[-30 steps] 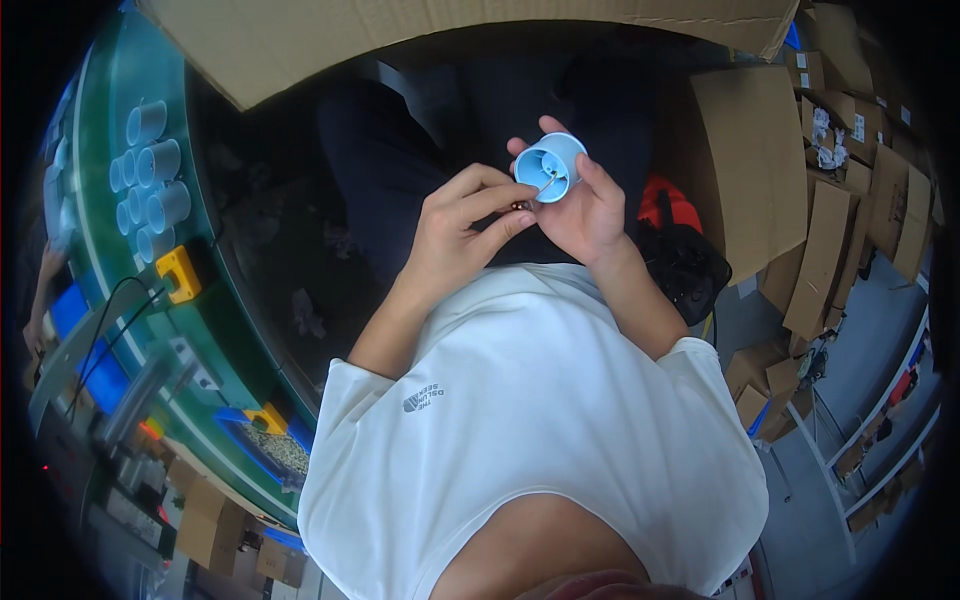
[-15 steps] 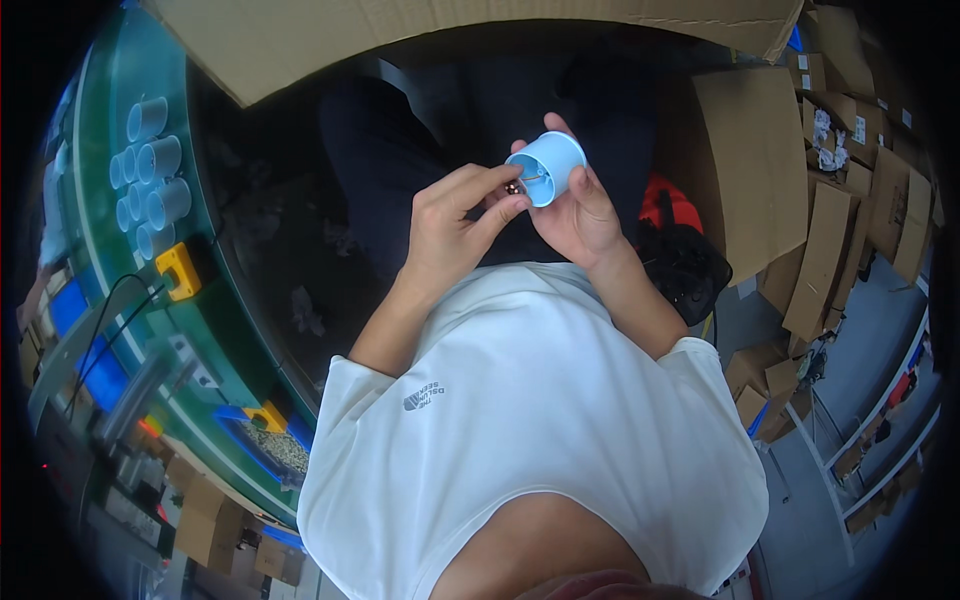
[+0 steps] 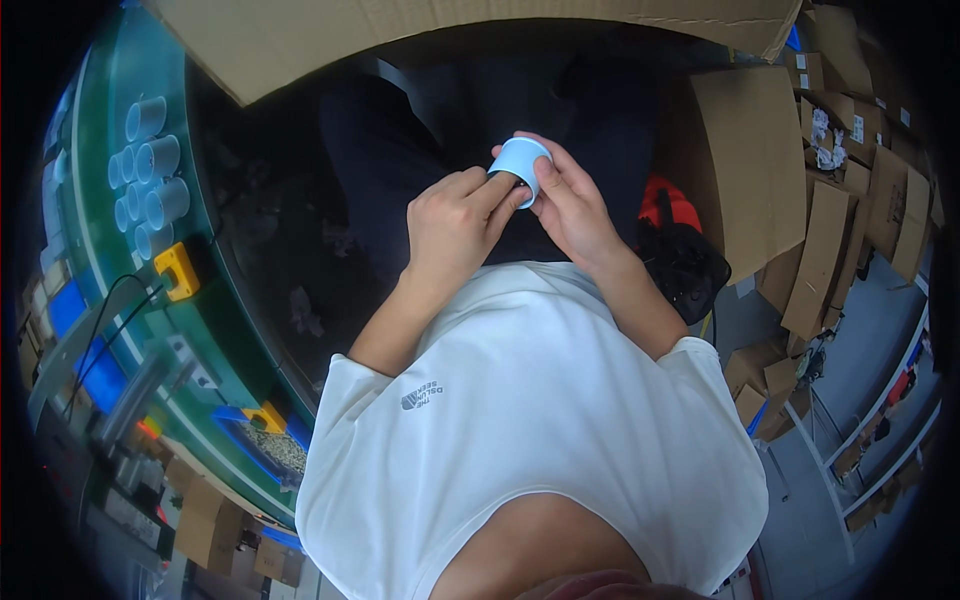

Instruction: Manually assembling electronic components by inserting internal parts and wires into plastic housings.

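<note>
A light blue plastic cup (image 3: 521, 156) is held above my lap, tilted with its mouth toward me. My right hand (image 3: 578, 208) wraps its fingers and thumb around the outside of the cup. The fingers of my left hand (image 3: 455, 218) reach into the cup's mouth, pinched together. A small dark bit shows at the fingertips there, but the fingers and the cup wall hide most of it, so its kind is unclear.
Several similar light blue cups (image 3: 158, 158) stand on the green conveyor belt (image 3: 112, 75) at left, near a yellow bracket (image 3: 177, 271). A blue tray (image 3: 265, 440) holds small pale pieces. Open cardboard (image 3: 745, 170) and stacked boxes (image 3: 820, 260) lie to the right.
The cup has shifted slightly left and turned, its mouth now facing more toward me. My left fingers have gone deeper into it, hiding the small coppery piece seen before.
</note>
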Motion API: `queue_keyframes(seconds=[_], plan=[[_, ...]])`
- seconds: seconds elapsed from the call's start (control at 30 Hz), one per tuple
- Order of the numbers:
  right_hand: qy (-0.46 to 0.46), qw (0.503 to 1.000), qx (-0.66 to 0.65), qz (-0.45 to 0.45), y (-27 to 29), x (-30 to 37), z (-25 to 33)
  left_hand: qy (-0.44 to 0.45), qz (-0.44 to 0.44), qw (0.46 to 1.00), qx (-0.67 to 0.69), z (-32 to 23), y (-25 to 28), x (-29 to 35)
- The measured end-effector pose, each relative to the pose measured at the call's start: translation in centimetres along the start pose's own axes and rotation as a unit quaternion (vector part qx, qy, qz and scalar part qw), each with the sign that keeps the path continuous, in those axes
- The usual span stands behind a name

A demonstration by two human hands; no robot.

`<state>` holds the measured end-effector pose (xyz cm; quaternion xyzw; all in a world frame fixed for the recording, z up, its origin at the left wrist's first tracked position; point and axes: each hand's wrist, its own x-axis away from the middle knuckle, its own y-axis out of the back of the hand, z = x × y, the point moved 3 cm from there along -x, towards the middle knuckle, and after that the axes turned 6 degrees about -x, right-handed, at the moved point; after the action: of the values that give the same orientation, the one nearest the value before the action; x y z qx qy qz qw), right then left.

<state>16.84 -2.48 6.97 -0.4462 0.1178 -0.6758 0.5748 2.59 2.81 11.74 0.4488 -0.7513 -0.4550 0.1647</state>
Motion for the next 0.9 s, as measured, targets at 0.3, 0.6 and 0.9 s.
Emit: queue_keyframes(seconds=[0.3, 0.6, 0.9], plan=[[-0.011, 0.999, 0.048, -0.021, 1.1, -0.3, -0.1, -0.011, -0.032, 0.999, -0.006, 0.2, -0.5, 0.3], [-0.027, 0.998, 0.052, -0.014, 1.2, -1.2, -0.1, -0.033, -0.068, 0.997, 0.013, 0.9, -0.6, 0.1], [0.001, 0.997, -0.062, 0.056, 1.1, -0.8, -0.8, -0.014, -0.077, 0.981, 0.179, 1.6, 0.4, 0.2]])
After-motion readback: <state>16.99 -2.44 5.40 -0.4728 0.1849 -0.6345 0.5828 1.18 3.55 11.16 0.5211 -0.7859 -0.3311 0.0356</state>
